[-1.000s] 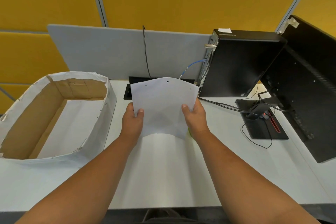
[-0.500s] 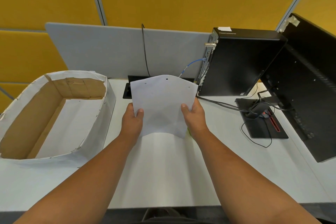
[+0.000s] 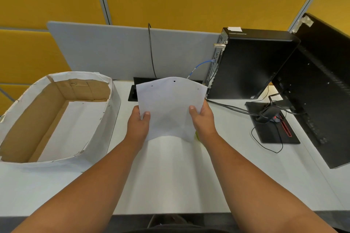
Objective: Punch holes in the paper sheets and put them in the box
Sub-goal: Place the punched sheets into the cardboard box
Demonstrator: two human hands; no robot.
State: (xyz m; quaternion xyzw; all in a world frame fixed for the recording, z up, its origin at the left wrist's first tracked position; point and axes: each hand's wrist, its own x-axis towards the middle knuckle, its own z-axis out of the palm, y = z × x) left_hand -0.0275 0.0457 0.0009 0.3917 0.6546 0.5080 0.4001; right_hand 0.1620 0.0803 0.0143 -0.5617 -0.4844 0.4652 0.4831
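Note:
I hold a white paper sheet (image 3: 169,108) up over the middle of the desk, bowed toward me, with three punched holes along its top edge. My left hand (image 3: 138,125) grips its left side, thumb on the front. My right hand (image 3: 202,119) grips its right side the same way. The box (image 3: 113,104) stands at the left: cardboard inside, white paper wrapped around its walls, open on top, with white sheets lying flat on its floor. A small yellow-green thing (image 3: 197,135) peeks out below the sheet beside my right wrist; I cannot tell what it is.
A black computer case (image 3: 251,64) stands at the back right, with a black monitor (image 3: 322,89) and its base (image 3: 270,130) and cables to the right. A grey divider panel (image 3: 117,51) runs along the back edge. A black cable port (image 3: 132,92) lies behind the sheet.
Both hands and the sheet stay almost still; the sheet has risen very slightly.

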